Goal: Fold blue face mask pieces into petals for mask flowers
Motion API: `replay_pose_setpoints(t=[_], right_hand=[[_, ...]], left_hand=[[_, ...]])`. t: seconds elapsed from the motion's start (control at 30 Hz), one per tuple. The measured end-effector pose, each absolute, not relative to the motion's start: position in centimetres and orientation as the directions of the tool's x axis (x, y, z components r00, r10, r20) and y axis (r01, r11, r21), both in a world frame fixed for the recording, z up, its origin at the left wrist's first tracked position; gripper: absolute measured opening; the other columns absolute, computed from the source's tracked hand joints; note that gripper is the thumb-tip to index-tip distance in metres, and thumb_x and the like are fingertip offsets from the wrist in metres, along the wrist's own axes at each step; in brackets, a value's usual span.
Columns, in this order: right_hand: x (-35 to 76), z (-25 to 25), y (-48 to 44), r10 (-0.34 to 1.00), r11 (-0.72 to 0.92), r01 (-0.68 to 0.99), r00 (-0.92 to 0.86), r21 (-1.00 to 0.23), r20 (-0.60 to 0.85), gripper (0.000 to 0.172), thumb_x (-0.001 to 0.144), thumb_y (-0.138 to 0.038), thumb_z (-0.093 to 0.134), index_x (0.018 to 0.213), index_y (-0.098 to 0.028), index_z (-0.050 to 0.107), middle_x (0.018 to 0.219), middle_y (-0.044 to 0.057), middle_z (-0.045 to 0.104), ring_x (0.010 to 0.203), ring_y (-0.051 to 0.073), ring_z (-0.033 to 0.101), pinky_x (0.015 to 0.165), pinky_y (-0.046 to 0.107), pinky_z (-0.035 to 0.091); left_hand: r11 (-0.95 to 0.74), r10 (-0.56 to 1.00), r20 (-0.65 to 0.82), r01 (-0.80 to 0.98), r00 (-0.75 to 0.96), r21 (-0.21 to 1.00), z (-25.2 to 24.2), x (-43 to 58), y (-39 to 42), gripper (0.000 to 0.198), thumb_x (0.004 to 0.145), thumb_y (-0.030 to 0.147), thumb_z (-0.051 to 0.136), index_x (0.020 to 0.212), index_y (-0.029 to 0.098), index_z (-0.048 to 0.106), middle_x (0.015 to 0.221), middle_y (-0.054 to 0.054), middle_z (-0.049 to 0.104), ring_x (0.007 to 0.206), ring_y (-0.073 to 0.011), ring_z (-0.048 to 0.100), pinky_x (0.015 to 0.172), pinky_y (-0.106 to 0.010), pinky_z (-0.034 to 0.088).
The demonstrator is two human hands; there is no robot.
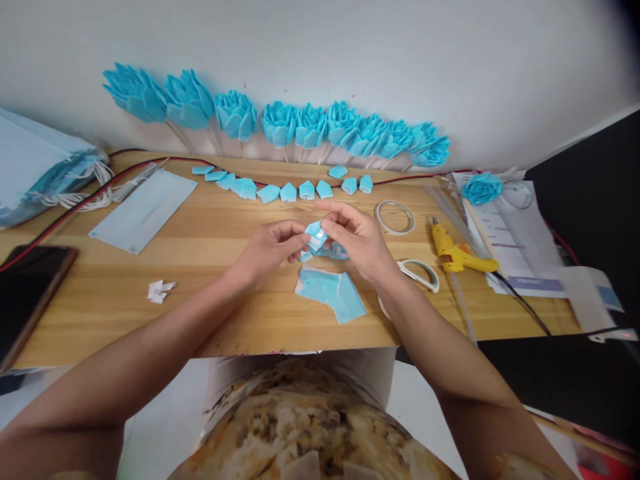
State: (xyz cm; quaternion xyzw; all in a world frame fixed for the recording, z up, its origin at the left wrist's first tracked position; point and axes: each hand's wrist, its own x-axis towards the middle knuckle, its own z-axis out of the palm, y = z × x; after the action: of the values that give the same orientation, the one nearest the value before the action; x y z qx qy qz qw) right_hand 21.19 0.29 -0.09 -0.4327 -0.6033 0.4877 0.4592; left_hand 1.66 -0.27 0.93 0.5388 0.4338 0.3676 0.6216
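Note:
Between my two hands is a small folded blue petal (316,236) with white showing on its upper face. My left hand (273,250) pinches its left side between thumb and fingers. On its right edge the thumb and fingers of my right hand (357,237) are closed too. Just below lie flat blue fabric pieces (333,293) on the wooden table (225,320). Another blue piece shows partly beneath my right hand. Beyond my hands runs a curved row of folded blue petals (289,193).
Several blue flowers on sticks (235,115) lean against the wall. To the right are a tape roll (395,218), scissors (420,275), a yellow glue gun (447,250) and a blue flower (483,189). A face mask (144,211), white scraps (161,291) and a phone (33,290) lie left.

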Motion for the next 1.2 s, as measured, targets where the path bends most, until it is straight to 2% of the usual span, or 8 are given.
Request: replay_pose_setpoints(t=[0.1, 0.2, 0.4, 0.57, 0.77, 0.9, 1.0, 1.2], right_hand=[[21.09, -0.11, 0.17, 0.975, 0.135, 0.082, -0.186, -0.987, 0.117, 0.035, 0.096, -0.045, 0.064, 0.122, -0.024, 0.07, 0.076, -0.003, 0.061, 0.067, 0.011, 0.059, 0.064, 0.025, 0.056], [20.98, -0.13, 0.05, 0.969, 0.145, 0.094, -0.215, -0.985, 0.122, 0.038, 0.098, -0.049, 0.059, 0.125, -0.024, 0.069, 0.081, -0.001, 0.064, 0.071, 0.012, 0.061, 0.064, 0.026, 0.057], [20.96, -0.57, 0.08, 0.955, 0.189, 0.145, -0.259, -0.971, 0.148, 0.047, 0.088, -0.037, 0.074, 0.132, -0.024, 0.065, 0.082, -0.002, 0.063, 0.072, 0.013, 0.06, 0.065, 0.027, 0.054], [20.97, -0.5, 0.07, 0.961, 0.221, 0.175, -0.204, -0.959, 0.184, 0.039, 0.092, -0.037, 0.069, 0.129, -0.025, 0.066, 0.079, -0.003, 0.06, 0.069, 0.012, 0.058, 0.063, 0.025, 0.053], [20.86, -0.3, -0.07, 0.963, 0.177, 0.122, -0.228, -0.977, 0.146, 0.037, 0.101, -0.048, 0.056, 0.128, -0.025, 0.066, 0.085, 0.001, 0.066, 0.075, 0.015, 0.064, 0.067, 0.029, 0.058], [20.82, -0.82, 0.13, 0.944, 0.179, 0.121, -0.301, -0.976, 0.136, 0.044, 0.093, -0.036, 0.068, 0.134, -0.024, 0.06, 0.085, -0.001, 0.066, 0.072, 0.014, 0.063, 0.065, 0.029, 0.057], [20.76, -0.93, 0.22, 0.945, 0.165, 0.119, -0.304, -0.979, 0.122, 0.048, 0.089, -0.027, 0.067, 0.136, -0.023, 0.058, 0.084, -0.002, 0.063, 0.069, 0.013, 0.059, 0.066, 0.029, 0.055], [20.6, -0.29, 0.05, 0.951, 0.123, 0.123, -0.299, -0.985, 0.081, 0.049, 0.087, -0.024, 0.066, 0.136, -0.024, 0.058, 0.078, -0.004, 0.058, 0.068, 0.013, 0.057, 0.067, 0.03, 0.052]], left_hand=[[0.151, 0.93, -0.148, 0.017, 0.336, 0.988, 1.0, 1.72, -0.33, 0.027, 0.075, 0.042, 0.077, 0.073, 0.018, 0.065, 0.066, 0.002, 0.062, 0.058, -0.009, 0.05, 0.06, -0.024, 0.045], [0.149, 0.933, -0.147, 0.02, 0.328, 0.989, 0.99, 1.76, -0.36, 0.026, 0.075, 0.042, 0.076, 0.073, 0.018, 0.065, 0.066, 0.002, 0.06, 0.058, -0.009, 0.05, 0.06, -0.024, 0.045], [0.155, 0.932, -0.155, 0.026, 0.329, 0.988, 0.8, 1.72, -0.4, 0.027, 0.075, 0.042, 0.076, 0.073, 0.018, 0.066, 0.065, 0.002, 0.06, 0.058, -0.009, 0.049, 0.059, -0.024, 0.044], [0.162, 0.921, -0.168, 0.046, 0.351, 0.986, 0.69, 1.84, -0.53, 0.03, 0.073, 0.044, 0.079, 0.07, 0.018, 0.065, 0.063, 0.003, 0.057, 0.057, -0.0083, 0.047, 0.055, -0.023, 0.037], [0.122, 0.951, -0.121, 0.016, 0.286, 0.992, 0.61, 1.74, -0.32, 0.029, 0.076, 0.044, 0.078, 0.071, 0.018, 0.064, 0.064, 0.003, 0.058, 0.057, -0.0091, 0.048, 0.059, -0.024, 0.042], [0.097, 0.961, -0.098, 0.017, 0.26, 0.995, 0.59, 1.63, -0.27, 0.028, 0.078, 0.043, 0.076, 0.072, 0.018, 0.065, 0.062, 0.003, 0.056, 0.057, -0.0092, 0.047, 0.06, -0.025, 0.042], [0.107, 0.96, -0.105, 0.005, 0.261, 0.994, 0.56, 1.69, -0.31, 0.029, 0.077, 0.044, 0.077, 0.072, 0.018, 0.065, 0.063, 0.003, 0.057, 0.057, -0.009, 0.047, 0.059, -0.024, 0.043], [0.093, 0.962, -0.079, -0.044, 0.261, 0.995, 0.5, 1.83, -0.11, 0.031, 0.078, 0.046, 0.074, 0.07, 0.017, 0.065, 0.068, 0.0, 0.062, 0.062, -0.0109, 0.053, 0.06, -0.024, 0.045]])
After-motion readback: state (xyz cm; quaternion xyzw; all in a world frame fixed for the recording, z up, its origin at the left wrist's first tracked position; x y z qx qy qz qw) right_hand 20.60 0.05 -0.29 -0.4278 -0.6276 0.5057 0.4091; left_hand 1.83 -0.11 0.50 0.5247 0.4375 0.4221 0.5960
